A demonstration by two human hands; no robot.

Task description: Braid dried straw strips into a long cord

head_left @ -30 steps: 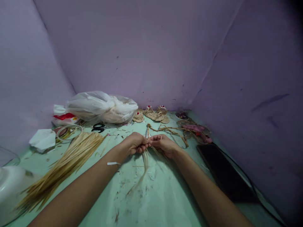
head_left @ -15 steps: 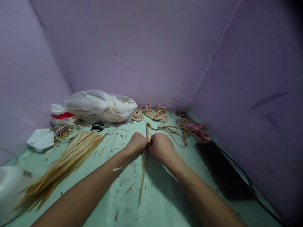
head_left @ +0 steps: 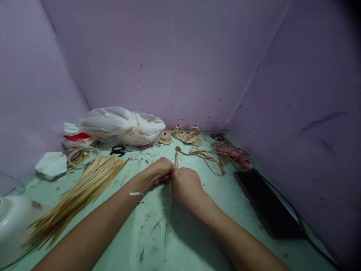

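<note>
My left hand (head_left: 159,171) and my right hand (head_left: 184,185) meet at the middle of the pale green table (head_left: 197,233). Both are closed on a twisted straw rope (head_left: 197,153) at the point where its braid ends. The braided part runs away from my hands toward the back right. Loose straw strands (head_left: 168,210) hang from my grip toward me and lie on the table. My right hand sits slightly nearer to me than the left, knuckles up.
A bundle of dry straw (head_left: 81,192) lies at the left. Black scissors (head_left: 118,150), a tape ring (head_left: 81,156), a white plastic bag (head_left: 121,126) and small woven sandals (head_left: 183,135) sit at the back. A dark phone (head_left: 267,207) lies at right. Purple walls enclose the table.
My right hand has turned knuckles-up and slid a little toward me along the strands. The left hand has stayed at the braid's end. The loose strands have drawn together.
</note>
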